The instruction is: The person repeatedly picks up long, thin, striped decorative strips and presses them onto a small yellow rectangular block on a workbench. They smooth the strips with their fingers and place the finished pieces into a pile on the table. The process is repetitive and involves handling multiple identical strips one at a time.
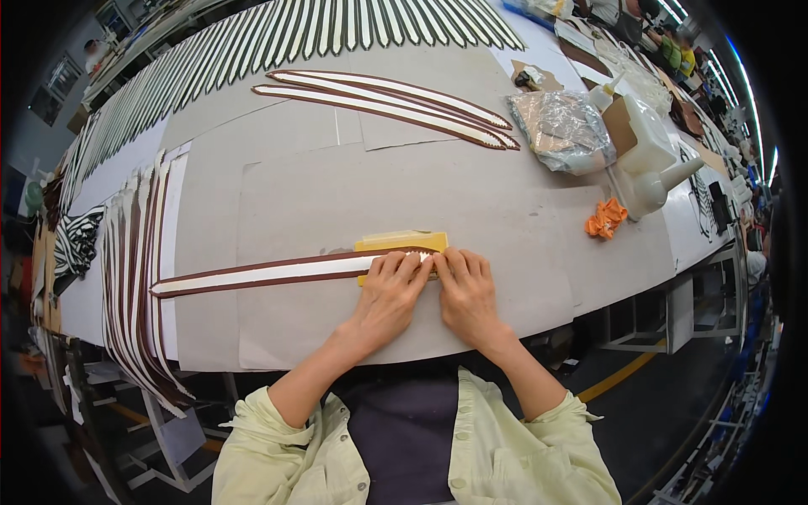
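A long strap [286,273] with a white middle and brown edges lies across the table in front of me, its pointed left end flat on the grey sheets. Its notched right end rests over a yellow block [402,241]. With bent fingers, my left hand [389,290] presses and grips the strap near that end. Beside it, my right hand [467,295] pinches the very tip, fingers drawn together. The fingertips nearly meet and partly hide the strap's end.
Several similar brown-edged straps [387,105] lie farther back; more hang over the left edge [135,278]. A row of dark-edged strips [328,34] lines the far side. At right are a plastic bag [562,130], a white squeeze bottle [652,189] and a crumpled orange cloth [606,219].
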`<state>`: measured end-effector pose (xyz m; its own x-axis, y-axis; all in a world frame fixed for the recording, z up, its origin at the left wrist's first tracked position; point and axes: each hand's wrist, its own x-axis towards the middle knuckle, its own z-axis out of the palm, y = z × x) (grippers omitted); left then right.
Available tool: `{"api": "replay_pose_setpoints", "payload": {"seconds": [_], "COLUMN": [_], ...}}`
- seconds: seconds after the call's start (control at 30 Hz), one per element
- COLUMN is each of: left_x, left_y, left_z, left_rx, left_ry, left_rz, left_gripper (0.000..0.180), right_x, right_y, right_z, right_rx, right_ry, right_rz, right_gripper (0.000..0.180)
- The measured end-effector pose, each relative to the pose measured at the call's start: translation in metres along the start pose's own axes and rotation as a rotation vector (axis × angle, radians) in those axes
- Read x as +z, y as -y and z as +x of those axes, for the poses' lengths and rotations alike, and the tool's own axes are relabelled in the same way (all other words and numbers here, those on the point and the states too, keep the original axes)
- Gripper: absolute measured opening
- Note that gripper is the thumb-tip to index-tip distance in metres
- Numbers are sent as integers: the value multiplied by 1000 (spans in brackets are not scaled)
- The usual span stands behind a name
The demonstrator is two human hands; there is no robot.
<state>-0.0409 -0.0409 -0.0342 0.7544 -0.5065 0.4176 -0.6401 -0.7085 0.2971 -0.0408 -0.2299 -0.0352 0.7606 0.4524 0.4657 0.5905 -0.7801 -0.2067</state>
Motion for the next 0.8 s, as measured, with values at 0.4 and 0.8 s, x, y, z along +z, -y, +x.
{"api": "replay_pose_setpoints", "payload": {"seconds": [0.4, 0.8], "left_x": [-1, -48], "left_y": [-3, 47], "left_z": [0, -13], "left_rx": [-50, -347], "left_ry": [-30, 82], "left_rz": [-19, -127], "left_gripper": [51, 38], "right_x": [3, -5], "right_y": [3, 5], "right_z": [1, -6], "right_rx": [14, 18], "right_ry": [-16, 53], "right_rz": [28, 77], "right_gripper": [52, 48]}}
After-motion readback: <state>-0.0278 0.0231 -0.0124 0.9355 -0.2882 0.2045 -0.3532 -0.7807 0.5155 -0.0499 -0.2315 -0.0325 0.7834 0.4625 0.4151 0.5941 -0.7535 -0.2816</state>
